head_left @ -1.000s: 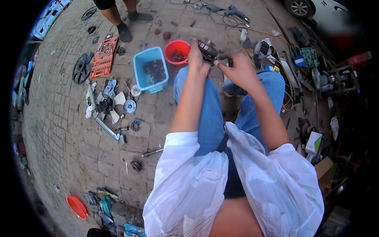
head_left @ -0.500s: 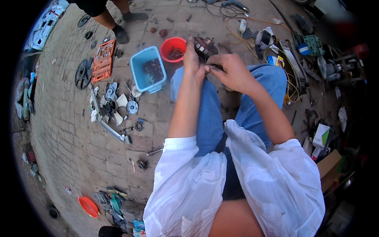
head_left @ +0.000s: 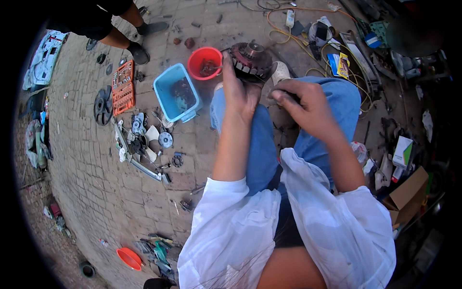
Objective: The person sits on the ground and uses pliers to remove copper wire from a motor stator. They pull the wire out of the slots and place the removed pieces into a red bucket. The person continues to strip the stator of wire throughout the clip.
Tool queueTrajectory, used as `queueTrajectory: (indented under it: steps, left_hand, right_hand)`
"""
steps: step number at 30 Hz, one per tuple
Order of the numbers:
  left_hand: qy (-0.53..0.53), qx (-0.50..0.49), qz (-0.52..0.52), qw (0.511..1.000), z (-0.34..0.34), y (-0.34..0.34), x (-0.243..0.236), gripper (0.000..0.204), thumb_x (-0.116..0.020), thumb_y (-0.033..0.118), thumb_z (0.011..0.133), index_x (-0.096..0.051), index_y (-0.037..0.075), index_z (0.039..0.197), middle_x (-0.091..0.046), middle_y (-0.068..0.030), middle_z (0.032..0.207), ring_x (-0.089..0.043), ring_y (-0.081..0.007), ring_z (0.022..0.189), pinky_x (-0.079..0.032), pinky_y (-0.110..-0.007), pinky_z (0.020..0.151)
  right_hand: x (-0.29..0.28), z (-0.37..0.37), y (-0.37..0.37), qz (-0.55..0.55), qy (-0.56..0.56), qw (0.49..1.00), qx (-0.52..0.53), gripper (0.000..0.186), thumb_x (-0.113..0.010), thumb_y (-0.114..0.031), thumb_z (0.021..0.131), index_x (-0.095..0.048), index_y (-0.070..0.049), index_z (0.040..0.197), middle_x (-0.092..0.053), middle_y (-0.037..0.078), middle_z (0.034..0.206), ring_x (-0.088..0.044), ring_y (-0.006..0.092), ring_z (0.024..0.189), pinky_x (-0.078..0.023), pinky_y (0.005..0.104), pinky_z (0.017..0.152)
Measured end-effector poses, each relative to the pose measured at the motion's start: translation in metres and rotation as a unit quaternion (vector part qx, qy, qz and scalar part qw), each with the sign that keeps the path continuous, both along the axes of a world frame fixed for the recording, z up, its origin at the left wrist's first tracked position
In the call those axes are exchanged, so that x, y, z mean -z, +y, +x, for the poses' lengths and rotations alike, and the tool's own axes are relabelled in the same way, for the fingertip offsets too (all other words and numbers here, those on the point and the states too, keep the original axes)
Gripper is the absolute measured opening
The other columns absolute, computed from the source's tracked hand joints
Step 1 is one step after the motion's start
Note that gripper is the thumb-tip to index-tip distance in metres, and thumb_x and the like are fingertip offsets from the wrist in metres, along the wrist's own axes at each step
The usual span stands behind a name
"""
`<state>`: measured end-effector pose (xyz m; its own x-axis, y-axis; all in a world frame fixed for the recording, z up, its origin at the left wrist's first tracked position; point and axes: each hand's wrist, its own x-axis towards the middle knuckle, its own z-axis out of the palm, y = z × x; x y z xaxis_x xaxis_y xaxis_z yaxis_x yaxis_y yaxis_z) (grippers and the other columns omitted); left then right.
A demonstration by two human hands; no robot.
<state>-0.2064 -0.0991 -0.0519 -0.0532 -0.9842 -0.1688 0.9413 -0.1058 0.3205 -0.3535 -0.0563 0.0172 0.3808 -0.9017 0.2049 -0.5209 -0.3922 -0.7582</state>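
My left hand (head_left: 237,86) grips a round, dark metal part (head_left: 248,62) with a toothed rim, dark red winding and a central hub, raised above my jeans-clad legs (head_left: 327,101). Just right of it and lower, apart from it, my right hand (head_left: 303,103) has its fingers curled in toward the thumb; whatever they hold is too small or hidden to make out. Beyond my left hand stand a red bucket (head_left: 191,64) with dark bits inside and a blue tub (head_left: 162,96) holding dark liquid or parts.
A person's legs and shoes (head_left: 138,53) are at upper left. On the paving lie an orange socket case (head_left: 124,94), black fan (head_left: 102,108), loose metal parts (head_left: 138,126) and orange basin (head_left: 129,257). Cables (head_left: 303,41), tools and scrap crowd the right, with a cardboard box (head_left: 404,192).
My right hand has moved right, away from the round part. The part in my left hand shows more of its upper face. The view has shifted slightly.
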Motion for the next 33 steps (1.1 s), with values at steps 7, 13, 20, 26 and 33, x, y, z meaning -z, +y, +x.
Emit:
queueTrajectory:
  steps: [7,13,20,26,33]
  left_hand:
    - [-0.033,-0.07,-0.025,0.997,-0.012,0.007,-0.001,0.061,-0.039,0.053,0.094,-0.036,0.007,0.134,-0.045,-0.0174,0.132,-0.045,-0.0371,0.121,-0.035,-0.061,0.102]
    - [-0.073,-0.127,-0.04,0.988,-0.014,0.012,-0.008,0.061,-0.042,0.052,0.093,-0.037,0.008,0.135,-0.046,-0.014,0.132,-0.046,-0.0336,0.122,-0.037,-0.057,0.102]
    - [-0.164,-0.153,-0.024,0.974,-0.01,0.008,0.005,0.051,-0.041,0.048,0.095,-0.043,0.01,0.129,-0.05,-0.0118,0.126,-0.051,-0.0287,0.114,-0.042,-0.05,0.097]
    - [-0.142,-0.095,0.059,0.984,-0.013,-0.011,0.009,0.037,-0.042,0.04,0.097,-0.049,0.006,0.109,-0.06,-0.0091,0.098,-0.058,-0.0216,0.085,-0.048,-0.036,0.073]
    - [-0.082,-0.026,0.097,0.992,-0.009,-0.019,0.015,0.036,-0.037,0.039,0.099,-0.049,0.006,0.107,-0.058,-0.0123,0.102,-0.055,-0.0253,0.096,-0.045,-0.049,0.084]
  right_hand:
    - [-0.019,-0.031,-0.001,0.068,-0.284,0.943,0.158,0.038,-0.045,-0.031,0.098,-0.065,0.0,0.101,-0.06,0.005,0.064,-0.053,0.0053,0.053,-0.04,0.0211,0.049]
    - [0.006,-0.036,-0.008,0.122,-0.428,0.878,0.174,0.037,-0.046,-0.03,0.098,-0.062,0.002,0.106,-0.065,0.008,0.083,-0.055,0.0071,0.062,-0.037,0.0198,0.052]
    - [0.006,-0.024,-0.021,-0.274,-0.084,0.915,0.285,0.04,-0.063,-0.028,0.088,-0.056,-0.003,0.117,-0.058,0.009,0.115,-0.053,0.0205,0.102,-0.041,0.0342,0.086]
    - [0.017,0.015,-0.021,-0.236,0.066,0.964,0.101,0.028,-0.069,-0.018,0.075,-0.063,-0.009,0.101,-0.061,0.01,0.099,-0.055,0.0318,0.096,-0.044,0.0408,0.085]
    - [0.042,0.019,-0.05,-0.226,0.066,0.965,0.113,0.016,-0.069,-0.013,0.076,-0.067,-0.008,0.091,-0.065,0.012,0.088,-0.061,0.0324,0.083,-0.049,0.0387,0.073]
